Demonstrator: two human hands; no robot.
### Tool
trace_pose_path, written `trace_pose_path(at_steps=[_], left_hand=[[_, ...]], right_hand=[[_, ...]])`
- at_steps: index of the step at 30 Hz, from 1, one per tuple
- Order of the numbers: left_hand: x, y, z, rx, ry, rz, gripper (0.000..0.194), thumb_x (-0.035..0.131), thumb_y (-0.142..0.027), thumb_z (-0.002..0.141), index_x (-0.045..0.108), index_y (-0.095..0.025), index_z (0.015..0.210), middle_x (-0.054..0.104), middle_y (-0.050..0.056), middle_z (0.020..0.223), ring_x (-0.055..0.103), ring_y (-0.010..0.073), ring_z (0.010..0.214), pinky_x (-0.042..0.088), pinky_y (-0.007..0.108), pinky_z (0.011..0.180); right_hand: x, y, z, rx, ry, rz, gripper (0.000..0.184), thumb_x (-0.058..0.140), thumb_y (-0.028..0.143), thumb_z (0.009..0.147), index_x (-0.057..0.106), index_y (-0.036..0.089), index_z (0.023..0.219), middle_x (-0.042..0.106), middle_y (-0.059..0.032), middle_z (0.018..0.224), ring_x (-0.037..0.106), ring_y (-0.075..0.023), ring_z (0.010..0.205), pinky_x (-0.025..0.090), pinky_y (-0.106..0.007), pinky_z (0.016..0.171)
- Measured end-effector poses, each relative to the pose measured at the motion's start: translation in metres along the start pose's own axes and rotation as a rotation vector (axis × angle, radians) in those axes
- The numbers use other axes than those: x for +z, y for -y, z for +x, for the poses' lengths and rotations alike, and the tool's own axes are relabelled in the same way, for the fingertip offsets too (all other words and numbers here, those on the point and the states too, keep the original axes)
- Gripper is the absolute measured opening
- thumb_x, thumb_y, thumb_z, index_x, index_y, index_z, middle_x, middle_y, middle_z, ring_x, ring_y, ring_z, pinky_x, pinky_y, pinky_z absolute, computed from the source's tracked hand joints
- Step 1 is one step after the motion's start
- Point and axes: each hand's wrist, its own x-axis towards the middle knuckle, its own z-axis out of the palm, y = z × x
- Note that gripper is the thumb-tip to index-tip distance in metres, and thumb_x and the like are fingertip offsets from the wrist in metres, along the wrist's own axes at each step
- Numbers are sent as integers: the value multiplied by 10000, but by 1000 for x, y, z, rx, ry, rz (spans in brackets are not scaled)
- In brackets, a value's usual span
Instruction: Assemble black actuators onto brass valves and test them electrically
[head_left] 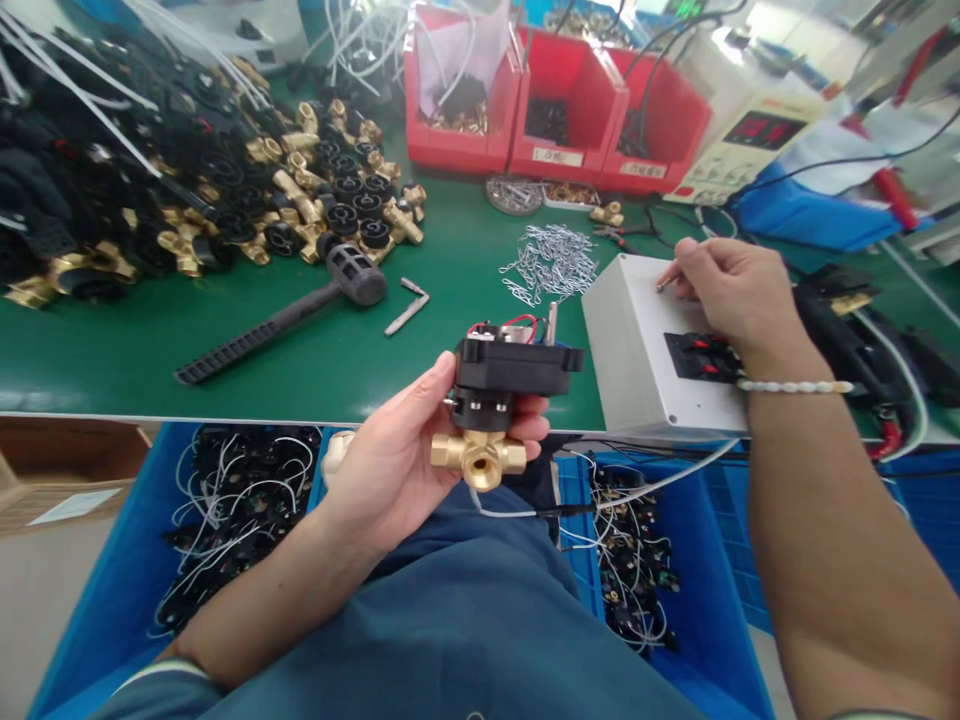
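At the near edge of the counter (463,260), the left hand (390,450) clasps a valve unit (514,370), brass body (480,448) already joined to black housing (517,366), top apparently not yet covered. The right hand (739,290) pinches a small lever (664,282) on a white box (626,345) in its grip.

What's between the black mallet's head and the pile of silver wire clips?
In the head view, a bent silver metal piece lies on the green tabletop, nearer the mallet head than the clips.
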Motion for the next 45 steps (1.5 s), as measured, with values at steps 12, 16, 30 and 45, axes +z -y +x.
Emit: trace_pose_path(at_steps=[12, 16, 30, 45], left_hand=[[-4, 9, -3, 215, 53, 165, 350, 660, -488, 947, 730, -173, 1083, 802, 66, 1004, 780, 187, 851, 628, 244, 777], [-9, 15, -6, 387, 95, 324, 476, 777, -396, 881, 626, -253, 1308, 727, 71, 1281, 733, 215, 1084, 592, 271, 925], [-6, 13, -12, 402, 60, 405, 633, 864, -298, 789, 594, -299, 1362, 704, 55, 1304, 691, 272, 1184, 553, 337, 1020], [-5, 8, -3, 133, 51, 37, 386, 661, -503, 943, 760, -153, 1074, 802, 99, 1062, 777, 213, 956, 626, 276, 848]], right_hand=[[-1, -6, 2, -18, 6, 23, 535, 577, 523, 993, 682, 169, 605, 553, -4, 531, 492, -98, 517, 357, -256, 576], [0, 0, 0, -17, 18, 48, 438, 601, 424, 998, 679, 164, 654, 599, -1, 578, 513, -91, 527, 385, -237, 589], [-1, 4, -2, -4, 35, 35, 376, 623, 379, 978, 687, 167, 674, 656, -10, 635, 540, -90, 545, 426, -225, 611], [-1, 21, -8, 130, 11, 28, 203, 719, 82, 824, 653, 164, 650, 555, 58, 538, 425, -77, 484, 365, -234, 573]])
